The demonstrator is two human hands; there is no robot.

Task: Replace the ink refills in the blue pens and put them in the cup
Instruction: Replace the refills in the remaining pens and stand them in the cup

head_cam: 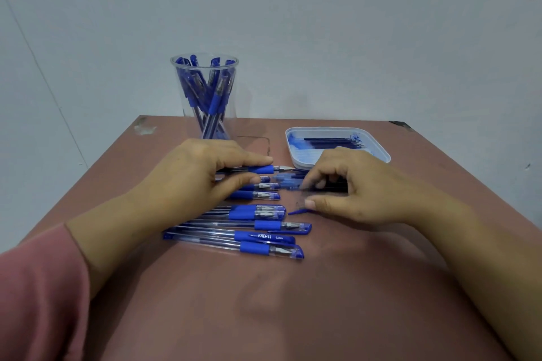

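Note:
A clear plastic cup (pixel 204 114) at the back of the table holds several blue pens. Several more capped blue pens (pixel 252 233) lie in a row in the middle of the table. My left hand (pixel 202 182) grips an uncapped blue pen (pixel 262 169) between forefinger and thumb, with its tip pointing right. Just right of it, my right hand (pixel 355 189) has its fingers curled and pinches a clear pen cap with a blue clip (pixel 296 211) at the thumb. A white tray (pixel 384 153) behind the right hand holds dark ink refills (pixel 331 141).
The brown table (pixel 293 302) stands against a pale wall, with its far corners on either side of the cup and tray. Some loose dark refills and blue parts (pixel 289 180) lie between my hands. A pink sleeve (pixel 38 293) covers my left forearm.

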